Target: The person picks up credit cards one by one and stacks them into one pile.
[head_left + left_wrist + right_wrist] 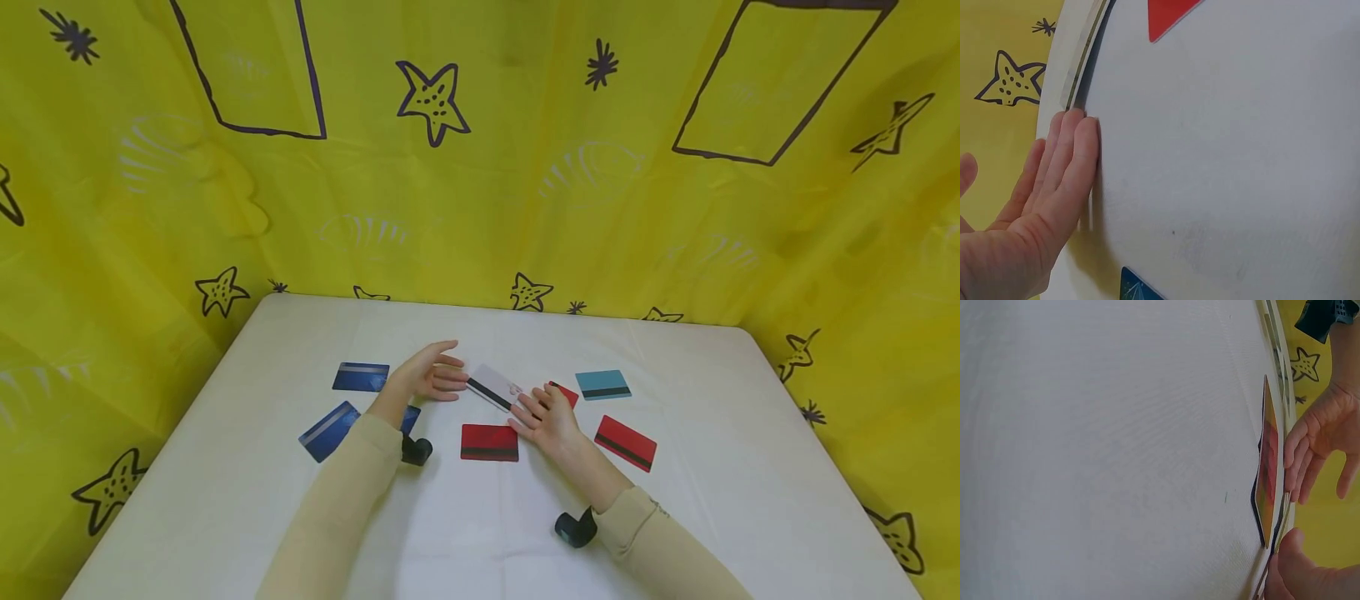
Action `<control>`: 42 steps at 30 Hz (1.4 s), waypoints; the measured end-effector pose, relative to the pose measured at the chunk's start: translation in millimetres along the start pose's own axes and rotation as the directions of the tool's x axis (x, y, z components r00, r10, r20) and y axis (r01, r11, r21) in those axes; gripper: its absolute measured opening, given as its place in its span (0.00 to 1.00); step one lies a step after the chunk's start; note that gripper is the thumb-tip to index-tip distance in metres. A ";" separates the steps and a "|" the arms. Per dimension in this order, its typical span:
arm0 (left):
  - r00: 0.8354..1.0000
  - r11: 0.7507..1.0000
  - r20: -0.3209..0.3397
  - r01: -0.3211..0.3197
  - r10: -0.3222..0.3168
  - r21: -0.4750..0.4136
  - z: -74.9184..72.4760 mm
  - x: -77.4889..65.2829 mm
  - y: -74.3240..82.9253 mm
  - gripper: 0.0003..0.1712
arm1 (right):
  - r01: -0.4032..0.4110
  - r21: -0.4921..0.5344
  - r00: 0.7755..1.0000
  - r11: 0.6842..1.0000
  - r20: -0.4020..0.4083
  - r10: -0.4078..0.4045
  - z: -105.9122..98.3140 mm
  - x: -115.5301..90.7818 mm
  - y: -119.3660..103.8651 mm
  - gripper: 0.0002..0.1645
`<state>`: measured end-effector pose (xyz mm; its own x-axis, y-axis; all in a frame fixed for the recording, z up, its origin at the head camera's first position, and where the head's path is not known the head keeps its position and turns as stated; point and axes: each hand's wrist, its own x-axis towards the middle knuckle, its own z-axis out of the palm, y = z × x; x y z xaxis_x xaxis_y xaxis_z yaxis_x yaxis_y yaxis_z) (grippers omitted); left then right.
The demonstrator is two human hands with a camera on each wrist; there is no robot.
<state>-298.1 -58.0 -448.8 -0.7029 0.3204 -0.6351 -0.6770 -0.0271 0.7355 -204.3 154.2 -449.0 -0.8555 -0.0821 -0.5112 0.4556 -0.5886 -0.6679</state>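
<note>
Between the two hands lies a white card (483,385) with a black stripe. At its left end are the fingertips of my left hand (429,375), fingers stretched out and lightly spread. In the left wrist view the left fingers (1082,147) meet the edge of a flat strip. My right hand (553,425) is turned partly palm up, its loosely bent fingers overlapping the card's right corner. A red card (566,393) shows partly behind that hand, and another red card (489,443) lies below the white one. My left forearm partly covers a blue card (410,419).
Two more blue cards (361,377) lie left on the white table (480,525). A teal card (603,385) and a third red card (626,443) lie on the right. A yellow patterned cloth (480,208) stands behind the table. Each wrist carries a black camera (576,528).
</note>
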 end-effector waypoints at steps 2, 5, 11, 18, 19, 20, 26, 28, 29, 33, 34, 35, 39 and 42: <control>1.000 1.000 -0.015 -0.011 0.011 0.007 1.1 0.1 -1.7 0.36 | -0.003 0.008 1.000 1.000 0.003 0.003 -0.3 0.1 -0.9 0.36; 0.999 0.999 -0.036 -0.024 0.025 0.023 3.6 -0.6 -2.7 0.35 | -0.005 0.021 1.000 1.000 0.003 0.005 -1.2 0.2 -2.0 0.36; 0.998 0.998 -0.055 -0.024 0.028 0.065 7.0 -0.8 -3.0 0.33 | -0.008 0.047 1.000 0.999 -0.013 0.009 -0.5 0.3 -3.1 0.36; 0.998 0.996 -0.063 -0.007 0.013 0.089 8.9 -1.2 -1.8 0.33 | -0.030 0.040 0.999 0.999 -0.022 0.031 0.9 -0.4 -7.0 0.35; 0.998 0.997 -0.061 -0.002 0.007 0.083 8.9 -1.3 -1.9 0.33 | -0.036 0.036 0.999 0.999 -0.029 0.037 1.2 0.0 -7.7 0.35; 0.998 0.997 -0.058 0.000 0.004 0.079 8.9 -1.4 -2.1 0.33 | -0.041 0.029 0.998 0.999 -0.035 0.042 1.2 0.6 -8.4 0.35; 0.999 0.998 -0.040 0.001 0.001 0.069 10.6 -1.8 -4.6 0.33 | -0.086 -0.024 0.995 0.996 -0.056 0.084 1.3 3.1 -11.3 0.35; 0.999 0.997 -0.033 -0.004 0.006 0.076 11.4 -1.8 -5.3 0.34 | -0.098 -0.043 0.994 0.994 -0.054 0.096 1.4 3.3 -11.8 0.35; 0.999 0.997 -0.032 -0.005 0.008 0.080 11.7 -1.8 -5.7 0.34 | -0.102 -0.052 0.994 0.993 -0.054 0.099 1.5 3.3 -12.1 0.35; 0.999 0.995 -0.033 -0.006 0.010 0.096 11.7 -2.2 -7.0 0.33 | -0.114 -0.036 0.992 0.993 -0.054 0.112 2.2 4.4 -12.6 0.35; 0.999 0.995 -0.033 -0.006 0.010 0.099 11.6 -2.4 -7.4 0.33 | -0.115 -0.031 0.992 0.993 -0.052 0.114 2.4 4.8 -12.9 0.35; 0.999 0.995 -0.034 -0.006 0.009 0.103 11.4 -2.5 -7.8 0.33 | -0.117 -0.024 0.992 0.993 -0.049 0.116 2.4 5.5 -13.2 0.35; 1.000 0.994 -0.020 0.011 -0.009 0.108 10.8 -2.2 -9.2 0.32 | -0.120 -0.011 0.992 0.993 -0.043 0.119 2.9 7.8 -14.6 0.35; 1.000 0.994 -0.014 0.020 -0.019 0.110 10.5 -1.7 -10.2 0.31 | -0.125 -0.018 0.991 0.992 -0.046 0.124 3.0 9.7 -15.3 0.34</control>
<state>-287.7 -48.4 -452.7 -0.6930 0.3078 -0.6519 -0.6629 0.0835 0.7440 -220.3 160.0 -442.1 -0.7802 -0.1172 -0.6145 0.5633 -0.5590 -0.6085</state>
